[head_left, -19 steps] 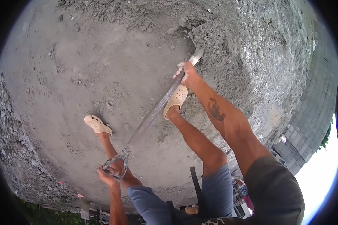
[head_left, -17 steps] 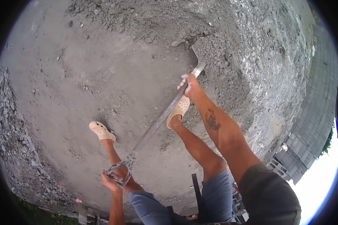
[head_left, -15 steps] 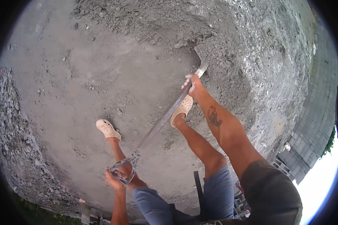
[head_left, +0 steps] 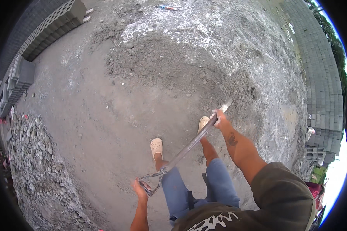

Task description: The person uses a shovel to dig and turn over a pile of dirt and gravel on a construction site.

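A long-handled shovel (head_left: 191, 145) slants across the view, its looped grip at the lower left and its blade end at the upper right. My left hand (head_left: 140, 188) is closed on the looped metal grip. Farther up, my right hand (head_left: 219, 118) wraps the shaft just below the pale metal neck. Loose grey sand or mortar mix (head_left: 241, 86) covers most of the blade, so its outline blends with the heap around it. My feet, in beige clogs (head_left: 156, 147), stand on the dusty ground behind the heap's edge.
A broad heap of grey and whitish material (head_left: 204, 42) spreads ahead and to the right. Gravel (head_left: 38, 169) lies at the left. Hollow concrete blocks (head_left: 52, 29) are stacked at the far left, and a block wall (head_left: 324, 84) runs along the right.
The view has tilted up, bringing the block stacks into sight. The shovel remains in both hands; its blade now appears covered with grey material. My left foot sits closer to the right one.
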Motion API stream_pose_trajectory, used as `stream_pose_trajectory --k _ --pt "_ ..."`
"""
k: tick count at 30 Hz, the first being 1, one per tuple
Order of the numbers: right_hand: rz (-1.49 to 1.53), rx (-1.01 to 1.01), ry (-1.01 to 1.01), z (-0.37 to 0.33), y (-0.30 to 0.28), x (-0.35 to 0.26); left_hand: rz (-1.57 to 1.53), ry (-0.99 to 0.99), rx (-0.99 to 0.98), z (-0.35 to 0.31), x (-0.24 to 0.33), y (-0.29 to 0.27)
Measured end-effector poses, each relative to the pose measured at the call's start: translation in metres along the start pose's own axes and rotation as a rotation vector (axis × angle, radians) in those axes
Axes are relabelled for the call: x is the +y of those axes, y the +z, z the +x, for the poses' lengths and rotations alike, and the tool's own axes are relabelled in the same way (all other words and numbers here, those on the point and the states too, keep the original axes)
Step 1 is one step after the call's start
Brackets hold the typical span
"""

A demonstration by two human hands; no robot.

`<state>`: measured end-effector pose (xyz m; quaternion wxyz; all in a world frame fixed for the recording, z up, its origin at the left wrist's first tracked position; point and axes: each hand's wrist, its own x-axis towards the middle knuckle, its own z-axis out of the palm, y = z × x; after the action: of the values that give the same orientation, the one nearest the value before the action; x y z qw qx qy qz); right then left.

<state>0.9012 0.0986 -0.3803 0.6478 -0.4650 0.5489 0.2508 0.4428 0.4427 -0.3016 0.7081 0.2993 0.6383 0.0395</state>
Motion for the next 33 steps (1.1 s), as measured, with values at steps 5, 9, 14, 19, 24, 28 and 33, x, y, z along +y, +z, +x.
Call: stream_pose_trajectory --k 5,9,14,19,24,28,33 --pt "0.164 -0.118 0.026 -0.148 -0.06 0.092 0.14 0.056 -0.122 -0.07 0.082 -0.131" --pt "0.301 -0.256 0.101 -0.238 -0.074 0.216 0.341 0.189 -0.171 -0.13 0.174 -0.26" --pt "0.601 -0.209 0.367 -0.293 -0.129 0.373 1.04 0.253 -0.189 -0.162 0.289 -0.38" --pt "1.086 -0.261 0.306 -0.296 -0.299 0.501 1.227 0.359 -0.389 -0.135 0.262 -0.343" --pt "1.365 0.023 0.116 -0.342 -0.576 0.622 1.546 0.488 -0.726 -0.193 0.07 -0.245" --pt "1.618 0.338 -0.307 -0.475 -0.876 0.75 1.397 0.313 -1.19 -0.385 -0.202 -0.246" --pt "1.805 0.743 -0.732 -0.674 -1.066 0.876 1.55 -0.55 -1.71 -0.712 -0.418 -0.384"
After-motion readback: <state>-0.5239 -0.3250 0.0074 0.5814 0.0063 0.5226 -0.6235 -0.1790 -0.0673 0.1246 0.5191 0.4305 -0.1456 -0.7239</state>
